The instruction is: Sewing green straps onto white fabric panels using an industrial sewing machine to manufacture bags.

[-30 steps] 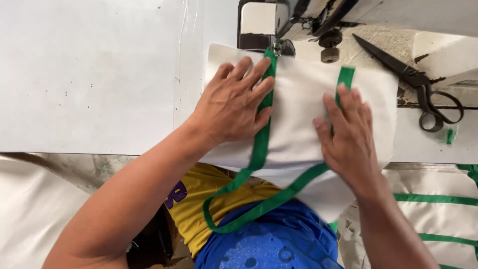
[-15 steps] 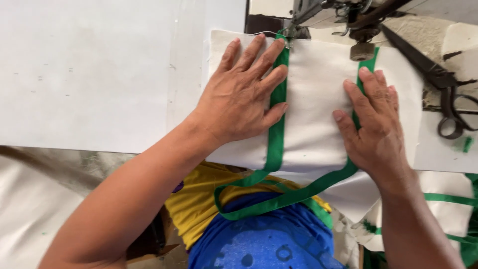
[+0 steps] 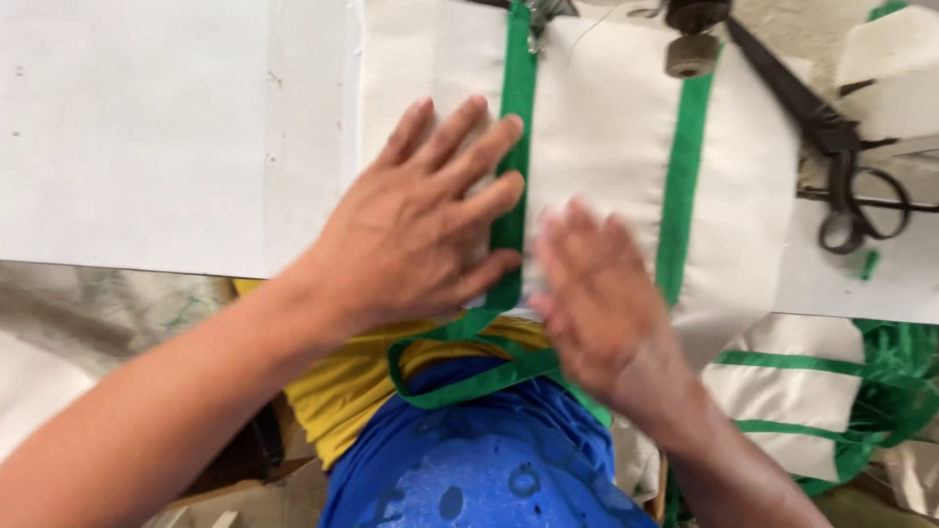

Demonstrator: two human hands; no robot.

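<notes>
A white fabric piece [image 3: 597,137] with two green straps lies on the white sewing table [image 3: 147,127]. My left hand [image 3: 421,225] presses flat on the cloth, fingers spread, fingertips on the left green strap [image 3: 516,98]. My right hand [image 3: 602,298], blurred by motion, lies flat on the cloth between the two straps, just left of the right green strap [image 3: 680,176]. The strap's loop [image 3: 450,391] hangs off the table edge over my lap. The sewing machine's needle foot [image 3: 538,20] sits on the left strap at the top.
Black scissors [image 3: 831,147] lie on the table at the right. A dark round knob [image 3: 692,54] of the machine sits above the right strap. White bags with green straps [image 3: 812,401] are piled at the lower right.
The view has shifted closer to the cloth. My right hand has slid left, from the right strap toward the middle of the cloth. My left hand stays flat by the left strap.
</notes>
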